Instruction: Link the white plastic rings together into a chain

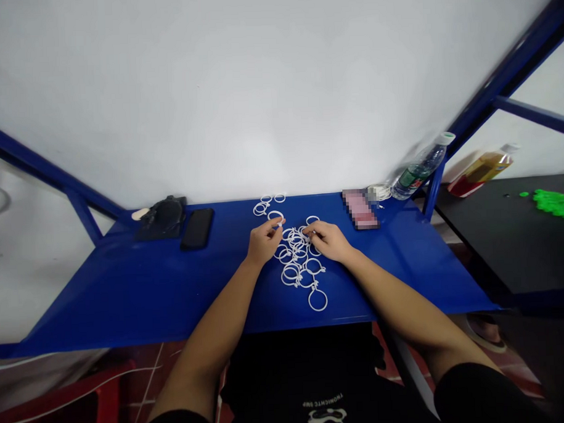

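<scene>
Surface: A smooth blue rectangular surface (141, 290) is carrying everything nearby, its far edge running along a white wall (278, 88).
Left hand: The left hand (265, 238) is pinching one thin white plastic ring (275, 212) between thumb and fingertips, just past the heap on the far-edge side.
Right hand: The right hand (328, 241) is resting its curled fingertips at the heap's right side; whether they are closing on a ring, I cannot tell.
Spacing: The two hands are standing apart, near each other.
Heap: A loose, overlapping heap of white plastic rings with small tabs (298, 253) is lying right of the surface's middle, spreading toward the near edge.
Far group: A small group of white rings (260, 205) is lying close to the far edge.
Far left corner: A black rectangular phone (197, 229) is lying beside a crumpled black plastic bag (158, 221).
Far right corner: A clear plastic bottle with a green label (419, 171) is leaning near a coiled white cable (379, 192) and a pink, pixelated rectangular object (361, 212).
</scene>
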Action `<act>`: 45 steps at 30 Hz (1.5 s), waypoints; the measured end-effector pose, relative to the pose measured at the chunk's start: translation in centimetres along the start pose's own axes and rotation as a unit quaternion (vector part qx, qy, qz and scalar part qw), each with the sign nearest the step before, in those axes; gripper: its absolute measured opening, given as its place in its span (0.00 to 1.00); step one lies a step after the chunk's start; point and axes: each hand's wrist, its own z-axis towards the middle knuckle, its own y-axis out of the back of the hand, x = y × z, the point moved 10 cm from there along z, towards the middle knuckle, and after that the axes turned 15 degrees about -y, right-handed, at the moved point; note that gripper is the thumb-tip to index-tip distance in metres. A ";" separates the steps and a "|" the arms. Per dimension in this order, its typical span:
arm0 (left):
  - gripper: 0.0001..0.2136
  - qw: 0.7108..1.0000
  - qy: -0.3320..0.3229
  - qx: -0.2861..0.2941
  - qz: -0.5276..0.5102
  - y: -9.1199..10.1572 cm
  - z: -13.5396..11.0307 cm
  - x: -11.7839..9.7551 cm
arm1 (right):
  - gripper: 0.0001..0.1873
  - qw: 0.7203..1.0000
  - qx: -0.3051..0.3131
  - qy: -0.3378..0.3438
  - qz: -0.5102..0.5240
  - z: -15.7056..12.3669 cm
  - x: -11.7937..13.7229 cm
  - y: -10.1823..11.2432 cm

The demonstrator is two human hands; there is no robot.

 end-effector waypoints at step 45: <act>0.09 0.990 -0.120 0.049 0.063 -0.9 0.7 -5.5 | 0.13 0.998 0.014 0.002 -0.069 -0.3 1.8 -0.5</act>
